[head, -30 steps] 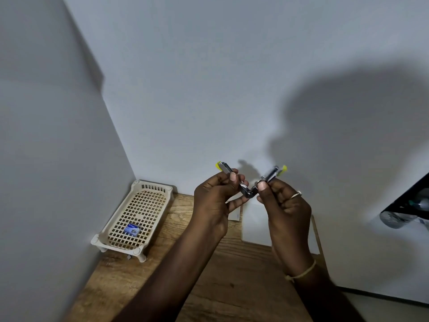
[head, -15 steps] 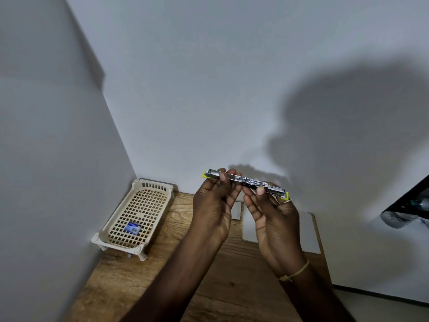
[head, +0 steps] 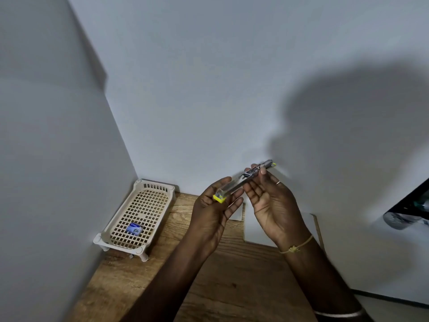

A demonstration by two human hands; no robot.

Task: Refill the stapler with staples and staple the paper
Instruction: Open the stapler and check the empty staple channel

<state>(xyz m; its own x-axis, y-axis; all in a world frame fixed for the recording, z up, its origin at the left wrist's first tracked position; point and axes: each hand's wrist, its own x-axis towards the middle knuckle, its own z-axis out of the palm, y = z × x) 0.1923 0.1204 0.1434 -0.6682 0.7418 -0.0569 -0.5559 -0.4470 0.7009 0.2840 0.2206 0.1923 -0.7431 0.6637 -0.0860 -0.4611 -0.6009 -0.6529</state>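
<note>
A small metal stapler (head: 241, 182) with yellow ends is swung fully open into one long bar, held in the air above the desk. My left hand (head: 213, 210) holds its near yellow end between thumb and fingers. My right hand (head: 271, 203) pinches the far half near the hinge with its fingertips, palm turned up. White paper (head: 253, 228) lies on the wooden desk under my hands, partly hidden by them. A small blue staple box (head: 134, 228) lies in the beige plastic tray (head: 160, 187) at the left.
The wooden desk (head: 220, 287) sits in a corner between a left wall and a back wall. The tray stands against the left wall. A dark object with a clear bottle (head: 404, 219) juts in at the right edge.
The stapler went from a V shape to fully unfolded, then tilted so its left end drops toward me and its right end rises. Both hands turned with it.
</note>
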